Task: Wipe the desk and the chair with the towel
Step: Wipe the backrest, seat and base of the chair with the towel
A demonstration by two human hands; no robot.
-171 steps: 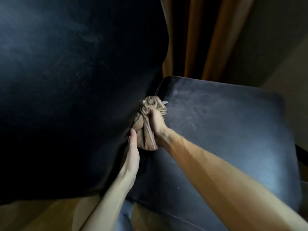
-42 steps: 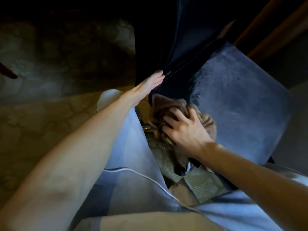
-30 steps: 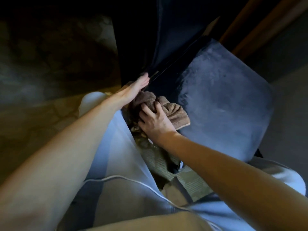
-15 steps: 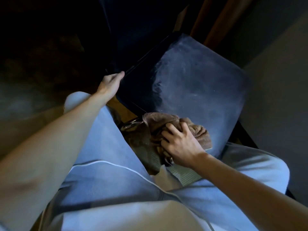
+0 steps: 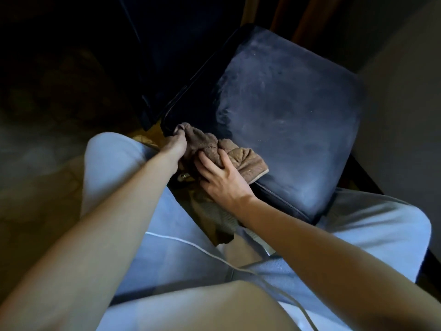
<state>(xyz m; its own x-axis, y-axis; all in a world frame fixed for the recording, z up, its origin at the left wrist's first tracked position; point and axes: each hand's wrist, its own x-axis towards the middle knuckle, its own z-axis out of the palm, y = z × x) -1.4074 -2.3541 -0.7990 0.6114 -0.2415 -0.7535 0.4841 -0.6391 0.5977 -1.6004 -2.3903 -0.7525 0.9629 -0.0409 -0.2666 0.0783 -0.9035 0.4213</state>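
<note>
A dark leather chair fills the upper middle of the head view, its dusty seat (image 5: 298, 111) tilted toward me and its backrest (image 5: 181, 48) in shadow behind. A crumpled brown towel (image 5: 241, 156) lies on the seat's near left corner. My right hand (image 5: 219, 175) lies on the towel with curled fingers gripping it. My left hand (image 5: 175, 142) reaches to the towel's far end at the seat's left corner, and its fingers pinch the cloth there.
My knees in light blue trousers (image 5: 112, 163) frame the chair on both sides. A thin white cord (image 5: 214, 256) runs across my lap. Orange curtains (image 5: 307, 17) hang behind the chair, a pale wall (image 5: 405, 91) stands at right, and patterned carpet (image 5: 35, 139) spreads left.
My left hand came off the chair's back edge and took hold of the towel's far end. My right hand moved the towel up along the seat's near edge toward the left corner.
</note>
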